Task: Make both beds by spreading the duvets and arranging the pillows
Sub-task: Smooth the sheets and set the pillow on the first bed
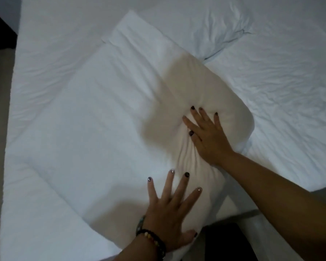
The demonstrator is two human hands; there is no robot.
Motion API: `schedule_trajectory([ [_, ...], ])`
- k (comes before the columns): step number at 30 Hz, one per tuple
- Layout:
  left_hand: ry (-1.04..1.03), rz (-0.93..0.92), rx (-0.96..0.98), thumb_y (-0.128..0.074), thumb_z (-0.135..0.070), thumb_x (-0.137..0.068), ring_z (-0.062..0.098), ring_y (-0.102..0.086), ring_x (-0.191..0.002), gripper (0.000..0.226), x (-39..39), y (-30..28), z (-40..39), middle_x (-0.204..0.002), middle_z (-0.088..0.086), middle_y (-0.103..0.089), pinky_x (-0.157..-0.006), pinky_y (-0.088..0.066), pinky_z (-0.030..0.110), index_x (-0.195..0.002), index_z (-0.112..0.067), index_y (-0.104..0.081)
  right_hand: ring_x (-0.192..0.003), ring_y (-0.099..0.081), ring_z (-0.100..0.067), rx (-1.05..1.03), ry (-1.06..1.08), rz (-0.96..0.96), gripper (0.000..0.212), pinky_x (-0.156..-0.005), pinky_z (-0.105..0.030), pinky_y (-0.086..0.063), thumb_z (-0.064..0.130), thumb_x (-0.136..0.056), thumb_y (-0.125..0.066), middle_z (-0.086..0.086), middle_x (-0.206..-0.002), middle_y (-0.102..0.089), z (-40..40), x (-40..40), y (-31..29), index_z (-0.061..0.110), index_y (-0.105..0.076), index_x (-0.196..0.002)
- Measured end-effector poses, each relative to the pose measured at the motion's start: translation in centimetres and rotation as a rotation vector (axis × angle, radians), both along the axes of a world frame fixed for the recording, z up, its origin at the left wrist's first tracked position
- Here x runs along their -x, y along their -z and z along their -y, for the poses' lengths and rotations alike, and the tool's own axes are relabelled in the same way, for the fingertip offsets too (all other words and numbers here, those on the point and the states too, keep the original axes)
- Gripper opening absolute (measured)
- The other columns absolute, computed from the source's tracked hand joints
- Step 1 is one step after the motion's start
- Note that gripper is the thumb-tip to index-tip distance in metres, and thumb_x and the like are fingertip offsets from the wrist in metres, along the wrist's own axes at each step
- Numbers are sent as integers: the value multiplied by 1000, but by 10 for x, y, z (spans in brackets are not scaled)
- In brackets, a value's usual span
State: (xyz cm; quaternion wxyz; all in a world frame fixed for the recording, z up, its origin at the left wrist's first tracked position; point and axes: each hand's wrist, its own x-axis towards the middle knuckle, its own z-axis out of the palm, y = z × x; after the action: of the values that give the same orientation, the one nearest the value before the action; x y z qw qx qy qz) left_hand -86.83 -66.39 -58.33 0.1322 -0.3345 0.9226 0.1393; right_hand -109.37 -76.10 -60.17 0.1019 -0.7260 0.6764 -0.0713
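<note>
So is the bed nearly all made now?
Not yet. A white sheet covers this bed but is wrinkled. In hand: the left hand and right hand press flat on the pillow, which lies slantwise. A second pillow sits crumpled beyond it. No spread duvet or other bed shows.

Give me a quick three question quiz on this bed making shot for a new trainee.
1. True or false: the left hand lies flat with spread fingers on the pillow.
2. Which does the right hand do? A) lifts a duvet corner B) presses into the pillow C) hangs free
3. Fill in: the beaded bracelet sits on the ___ wrist.

Key: 1 true; 2 B; 3 left.
</note>
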Motion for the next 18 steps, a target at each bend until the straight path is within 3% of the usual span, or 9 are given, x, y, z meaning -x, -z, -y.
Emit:
schedule_trajectory([
  [3,156,-50,42,-50,-80,-64,40,-17,-142,100,-5,-3,0,-156,7,-25,-99,-13,76,-149,-32,-27,-149,-3,-23,-2,44,-19,56,-117,-54,5,36,-98,-15,-2,-162,-7,-5,-16,-9,28,-21,-152],
  [6,237,-149,94,-37,-79,-77,32,-15,-145,89,-21,-15,18,-158,4,-21,-110,-13,67,-150,-31,-24,-149,-1,-22,7,74,88,54,-117,-52,6,38,-98,-17,-1,-161,-8,-19,-27,-18,32,-21,-151],
  [9,68,-192,187,-27,-74,-87,25,-5,-148,78,-38,-32,68,-161,1,-9,-117,-12,56,-152,-32,-14,-149,1,-19,-2,168,188,55,-116,-49,8,43,-96,-15,2,-161,-6,-34,-34,-21,36,-20,-150],
  [12,-189,-111,258,-12,-74,-87,22,10,-148,77,-47,-40,133,-161,-2,7,-118,-2,52,-152,-34,1,-149,5,-18,-41,337,225,60,-117,-50,10,54,-92,-11,5,-161,0,-40,-49,-25,39,-14,-150],
  [15,-358,-31,280,-2,-77,-82,22,19,-146,81,-43,-37,180,-159,-4,16,-117,6,52,-150,-35,12,-148,13,-16,-112,561,292,61,-117,-52,12,61,-95,-24,7,-161,9,-41,-82,-33,42,-9,-151],
  [18,-458,-31,266,2,-82,-78,22,24,-144,87,-43,-28,207,-158,-4,20,-115,10,56,-149,-35,15,-146,19,-17,-151,677,271,82,-114,-54,14,76,-84,-29,6,-160,18,-41,-105,-32,41,3,-151],
])
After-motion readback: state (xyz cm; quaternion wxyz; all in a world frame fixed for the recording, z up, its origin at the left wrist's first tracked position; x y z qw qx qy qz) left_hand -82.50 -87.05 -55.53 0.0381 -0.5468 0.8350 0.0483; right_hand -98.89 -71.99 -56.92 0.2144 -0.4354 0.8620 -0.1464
